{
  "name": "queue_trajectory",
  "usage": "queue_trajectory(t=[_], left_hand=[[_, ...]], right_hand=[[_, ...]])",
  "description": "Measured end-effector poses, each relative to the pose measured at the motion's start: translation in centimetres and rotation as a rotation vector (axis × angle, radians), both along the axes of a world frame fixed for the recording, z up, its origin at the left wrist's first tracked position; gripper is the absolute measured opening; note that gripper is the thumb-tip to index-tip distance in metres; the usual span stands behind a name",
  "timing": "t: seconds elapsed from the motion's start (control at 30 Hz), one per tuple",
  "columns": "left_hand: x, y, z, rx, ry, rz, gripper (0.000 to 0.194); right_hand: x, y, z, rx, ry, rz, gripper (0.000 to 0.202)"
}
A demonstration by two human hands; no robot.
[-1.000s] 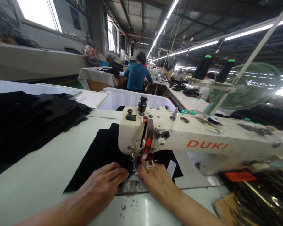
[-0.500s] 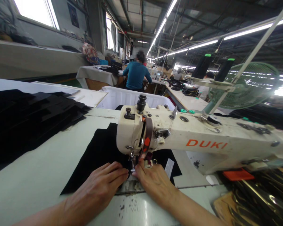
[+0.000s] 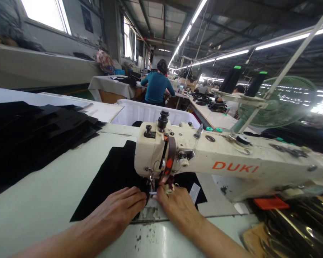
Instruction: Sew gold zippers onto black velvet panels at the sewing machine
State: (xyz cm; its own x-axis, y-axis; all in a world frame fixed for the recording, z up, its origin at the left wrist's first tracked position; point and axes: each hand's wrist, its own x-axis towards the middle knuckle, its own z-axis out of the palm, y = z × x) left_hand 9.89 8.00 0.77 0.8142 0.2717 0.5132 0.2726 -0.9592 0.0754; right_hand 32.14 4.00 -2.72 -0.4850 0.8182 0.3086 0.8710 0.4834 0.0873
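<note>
A white sewing machine (image 3: 231, 154) marked DUKI stands across the worktable. Black fabric (image 3: 107, 175) lies flat under its needle area and shows again right of the head. My left hand (image 3: 118, 206) rests on the fabric just left of the needle, its fingers together and pressing down. Close to the right of the presser foot is my right hand (image 3: 177, 206), thumb and fingers drawn in by a small white piece (image 3: 153, 193); what they grip, if anything, is hidden. A clear ruler-like strip (image 3: 194, 192) lies on the fabric beyond my right hand.
Stacked black fabric (image 3: 37, 132) covers the left of the table. Behind the machine is a white bin (image 3: 126, 111). A person in teal (image 3: 157, 87) sits farther back. Thread cones (image 3: 230, 80) and a green fan (image 3: 280, 102) stand right; dark pieces (image 3: 304, 222) lie lower right.
The view has shifted slightly. Both hands keep nearly the same places beside the needle, and the thumb of my right hand has drawn back a little from the white piece.
</note>
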Motion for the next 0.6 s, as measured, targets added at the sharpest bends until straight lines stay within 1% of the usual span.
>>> queue_trajectory(t=[0.1,0.2,0.37,0.47,0.5,0.6], left_hand=[[-0.1,-0.2,-0.2,0.031,0.009,0.012,0.04],[-0.1,-0.2,-0.3,0.016,0.016,-0.003,0.04],[0.1,0.3,-0.6,-0.079,0.013,-0.033,0.044],[0.3,0.9,-1.2,-0.139,0.013,-0.078,0.042],[0.3,1.0,-1.4,-0.161,0.007,-0.087,0.042],[0.3,1.3,-1.7,-0.224,0.03,-0.083,0.041]], right_hand=[[-0.1,0.1,0.0,0.011,-0.015,0.016,0.012],[-0.3,0.1,-0.2,0.025,-0.041,0.028,0.011],[-0.4,0.4,-0.3,0.025,-0.08,0.061,0.013],[-0.1,0.3,0.2,0.009,-0.075,0.063,0.01],[0.1,0.2,0.5,0.001,-0.053,0.053,0.013],[1.0,-0.2,1.3,-0.042,0.101,-0.029,0.04]])
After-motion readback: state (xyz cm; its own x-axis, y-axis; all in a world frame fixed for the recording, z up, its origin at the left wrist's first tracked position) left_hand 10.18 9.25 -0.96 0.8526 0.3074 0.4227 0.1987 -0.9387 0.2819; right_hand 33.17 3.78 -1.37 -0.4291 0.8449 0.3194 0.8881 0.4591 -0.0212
